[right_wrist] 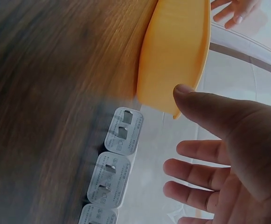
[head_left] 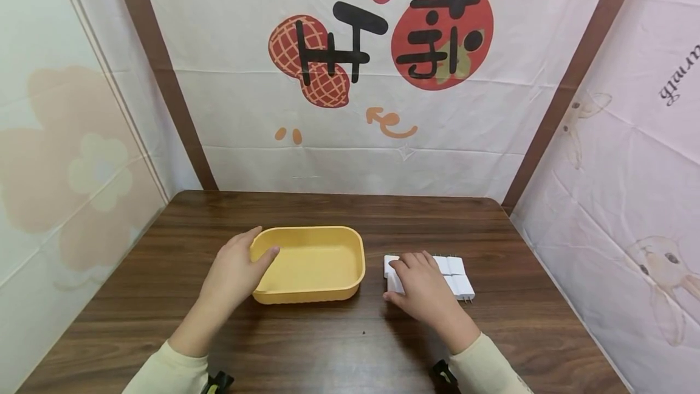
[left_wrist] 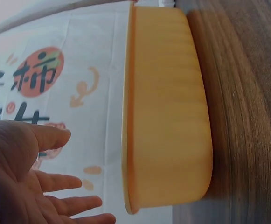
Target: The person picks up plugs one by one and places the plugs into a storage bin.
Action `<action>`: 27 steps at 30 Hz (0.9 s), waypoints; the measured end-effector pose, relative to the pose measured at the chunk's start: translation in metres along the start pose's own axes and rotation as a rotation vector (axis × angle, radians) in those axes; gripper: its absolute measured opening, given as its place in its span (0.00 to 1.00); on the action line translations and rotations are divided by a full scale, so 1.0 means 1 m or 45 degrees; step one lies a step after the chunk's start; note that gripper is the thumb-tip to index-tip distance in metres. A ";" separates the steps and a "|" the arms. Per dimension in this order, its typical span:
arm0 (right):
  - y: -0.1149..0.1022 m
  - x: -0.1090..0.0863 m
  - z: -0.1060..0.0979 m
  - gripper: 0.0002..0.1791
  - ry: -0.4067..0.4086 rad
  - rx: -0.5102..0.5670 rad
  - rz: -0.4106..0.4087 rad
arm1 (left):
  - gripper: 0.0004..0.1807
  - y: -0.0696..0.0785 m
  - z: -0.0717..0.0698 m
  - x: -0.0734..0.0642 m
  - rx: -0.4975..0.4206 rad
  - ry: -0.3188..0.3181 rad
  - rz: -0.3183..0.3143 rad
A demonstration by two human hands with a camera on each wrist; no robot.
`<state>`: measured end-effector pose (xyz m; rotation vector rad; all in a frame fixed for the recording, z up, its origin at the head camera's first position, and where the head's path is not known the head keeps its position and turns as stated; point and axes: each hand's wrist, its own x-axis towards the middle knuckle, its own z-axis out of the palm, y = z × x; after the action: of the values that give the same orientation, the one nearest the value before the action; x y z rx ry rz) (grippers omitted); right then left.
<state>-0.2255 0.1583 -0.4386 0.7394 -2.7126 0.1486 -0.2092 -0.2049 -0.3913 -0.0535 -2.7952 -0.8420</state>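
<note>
A yellow rectangular plastic bin [head_left: 306, 298] stands on the table. My left hand [head_left: 232, 267] is at its left end, thumb and fingers spread; the left wrist view has this hand [left_wrist: 18, 172] above rim level, with a gap to the bin wall [left_wrist: 168, 112]. To the right of the bin, several white plug-in power adapters [head_left: 462, 286] lie side by side in rows. Over their left part hovers my right hand [head_left: 425, 290], fingers loosely extended and holding nothing. In the right wrist view, the metal prongs of the nearest adapters [right_wrist: 109, 179] face the camera.
The brown wood-grain table [head_left: 328, 357] reaches back to a printed white cloth wall [head_left: 240, 114]. More cloth hangs along the left [head_left: 33, 248] and right [head_left: 618, 187] sides. A strip of bare tabletop separates the bin from the adapters.
</note>
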 end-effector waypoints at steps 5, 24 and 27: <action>-0.001 0.000 0.003 0.34 -0.014 -0.020 0.022 | 0.42 -0.013 -0.001 0.002 -0.048 -0.002 -0.059; 0.000 -0.002 0.016 0.30 0.010 -0.057 0.073 | 0.44 -0.040 0.007 0.012 -0.159 -0.025 -0.203; 0.000 -0.003 0.018 0.29 0.004 -0.063 0.073 | 0.45 -0.044 0.010 0.012 -0.165 -0.049 -0.216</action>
<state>-0.2286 0.1563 -0.4567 0.6477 -2.7253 0.0958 -0.2268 -0.2369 -0.4207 0.1506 -2.8077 -1.0718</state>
